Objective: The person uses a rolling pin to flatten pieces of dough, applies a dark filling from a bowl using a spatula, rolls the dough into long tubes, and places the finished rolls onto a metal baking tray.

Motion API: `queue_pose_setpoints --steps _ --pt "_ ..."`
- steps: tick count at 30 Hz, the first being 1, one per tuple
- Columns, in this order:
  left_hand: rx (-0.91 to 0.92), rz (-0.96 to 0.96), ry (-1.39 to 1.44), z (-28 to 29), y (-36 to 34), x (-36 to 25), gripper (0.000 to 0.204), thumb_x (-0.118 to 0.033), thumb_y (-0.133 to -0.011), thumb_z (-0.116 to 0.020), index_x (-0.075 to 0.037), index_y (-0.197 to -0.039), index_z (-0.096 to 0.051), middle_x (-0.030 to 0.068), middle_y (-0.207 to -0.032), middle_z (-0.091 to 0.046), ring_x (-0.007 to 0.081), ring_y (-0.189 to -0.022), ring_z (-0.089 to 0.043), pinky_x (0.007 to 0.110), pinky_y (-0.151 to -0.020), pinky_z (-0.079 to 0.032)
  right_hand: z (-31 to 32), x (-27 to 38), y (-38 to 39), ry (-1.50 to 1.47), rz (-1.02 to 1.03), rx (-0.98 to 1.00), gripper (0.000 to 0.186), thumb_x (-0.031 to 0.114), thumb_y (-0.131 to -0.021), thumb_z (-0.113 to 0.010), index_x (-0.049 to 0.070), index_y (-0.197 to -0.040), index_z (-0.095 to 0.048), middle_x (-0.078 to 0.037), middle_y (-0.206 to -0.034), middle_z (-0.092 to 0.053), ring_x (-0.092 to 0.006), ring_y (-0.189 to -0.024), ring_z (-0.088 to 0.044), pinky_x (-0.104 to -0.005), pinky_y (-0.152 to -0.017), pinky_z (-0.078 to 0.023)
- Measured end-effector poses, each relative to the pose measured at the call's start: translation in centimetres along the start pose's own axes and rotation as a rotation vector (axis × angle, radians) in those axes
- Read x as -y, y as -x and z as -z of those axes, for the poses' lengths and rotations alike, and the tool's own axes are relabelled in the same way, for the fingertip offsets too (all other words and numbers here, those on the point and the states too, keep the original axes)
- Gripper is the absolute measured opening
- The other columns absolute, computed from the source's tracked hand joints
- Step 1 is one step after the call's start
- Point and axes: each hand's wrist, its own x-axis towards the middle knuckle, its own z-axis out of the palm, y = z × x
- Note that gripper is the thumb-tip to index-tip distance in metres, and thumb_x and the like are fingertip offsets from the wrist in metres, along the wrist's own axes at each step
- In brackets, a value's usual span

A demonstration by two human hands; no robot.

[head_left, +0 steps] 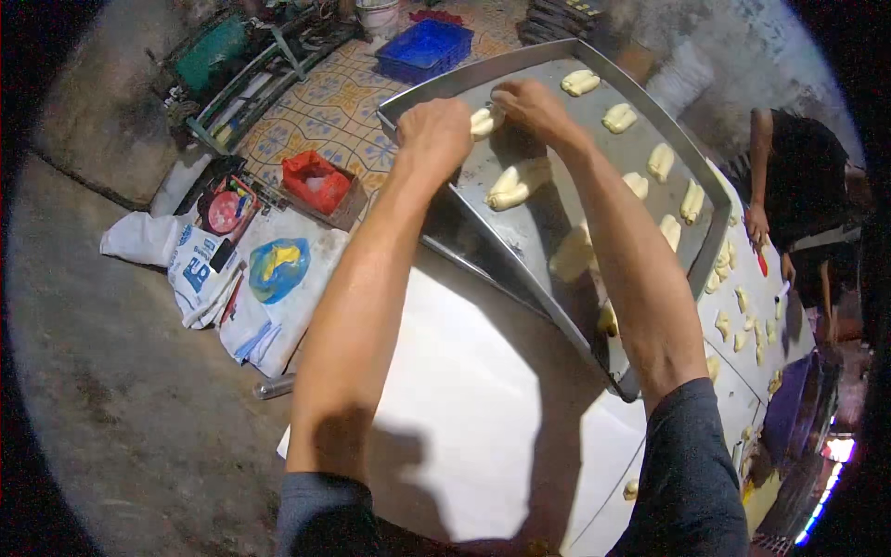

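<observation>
Over the far left corner of a metal baking tray (557, 82), both my hands are at one pale dough piece (481, 123). My left hand (434, 133) is closed at its left end, with the fingertips hidden behind the knuckles. My right hand (531, 107) has its fingers bent and pinched at the other end. Just nearer on the tray lies a larger folded dough piece (509, 188). Several more ridged dough pieces rest to the right, such as one dough piece (619, 118) beyond my right forearm. That forearm covers part of the tray.
The tray sits tilted over another metal tray (483, 265) on a white table (445, 362). Small dough pieces (741, 325) lie on the table at right, near another person's hand (757, 226). A blue crate (424, 51) and a red-lined box (320, 186) stand beyond the table.
</observation>
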Motion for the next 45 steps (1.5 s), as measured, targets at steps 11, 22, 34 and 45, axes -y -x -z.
queue_pose_setpoints --steps 11,22,34,45 --pt "-0.087 -0.15 0.362 6.6 11.5 5.1 0.064 -0.039 -0.098 -0.064 -0.004 -0.15 -0.046 0.0192 -0.15 -0.046 0.0374 -0.137 -0.044 0.058 -0.109 -0.029 13.2 4.3 23.0 0.002 0.103 -0.1 0.033 0.028 -0.103 -0.066 0.003 -0.122 -0.072 -0.005 -0.103 -0.075 -0.0137 -0.089 -0.07 -0.0287 -0.082 -0.056" --pt "-0.046 0.449 0.428 9.3 46.1 2.3 0.05 -0.028 -0.099 -0.071 0.0 -0.139 -0.062 0.0169 -0.134 -0.066 0.0241 -0.124 -0.062 0.039 -0.106 -0.048 8.3 12.1 56.8 -0.114 0.231 0.453 0.042 0.031 -0.094 -0.07 0.01 -0.129 -0.063 -0.011 -0.128 -0.066 -0.0318 -0.117 -0.064 -0.0443 -0.098 -0.05" --pt "0.033 0.582 0.631 4.4 59.8 -13.7 0.049 -0.024 -0.098 -0.07 -0.003 -0.141 -0.061 0.0195 -0.139 -0.064 0.0291 -0.13 -0.059 0.041 -0.109 -0.046 9.4 10.9 73.6 -0.013 0.163 0.009 0.052 0.036 -0.092 -0.072 0.005 -0.133 -0.062 -0.015 -0.132 -0.067 -0.032 -0.124 -0.062 -0.051 -0.107 -0.045" --pt "0.082 0.386 0.628 2.9 59.9 -20.5 0.048 -0.026 -0.101 -0.067 -0.006 -0.144 -0.059 0.0188 -0.141 -0.062 0.0274 -0.127 -0.061 0.043 -0.104 -0.052 11.8 4.8 90.8 0.353 -0.684 -0.091 0.098 0.064 -0.094 -0.057 -0.001 -0.16 -0.025 -0.024 -0.168 -0.019 -0.0369 -0.158 -0.014 -0.0662 -0.122 0.003"
